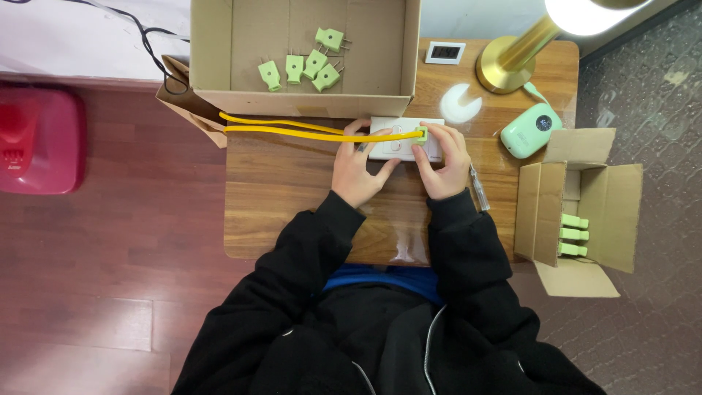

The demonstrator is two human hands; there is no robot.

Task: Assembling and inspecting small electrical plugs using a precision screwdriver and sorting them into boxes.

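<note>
The left hand [356, 170] pins the white socket strip [404, 138] to the bench [292, 183]; the right hand [442, 162] pinches the green plug [421, 133] at its three-o'clock end. The plug looks light and rigid, best gripped by its body, while its yellow cable [307, 130] is limp.

Crowded at the back and right, open wood in front and to the left.

The big cardboard box [219, 51] walled off the far left edge of the table [278, 212], and the yellow cable [292, 132] ran along just below it. On the right, the brass lamp base [504, 69], the green device [530, 130] and the small open carton [585, 205] hemmed in that side, with a screwdriver [479, 189] lying near the right hand [442, 161]. Bare tabletop lay left of the left hand [357, 167].
</note>
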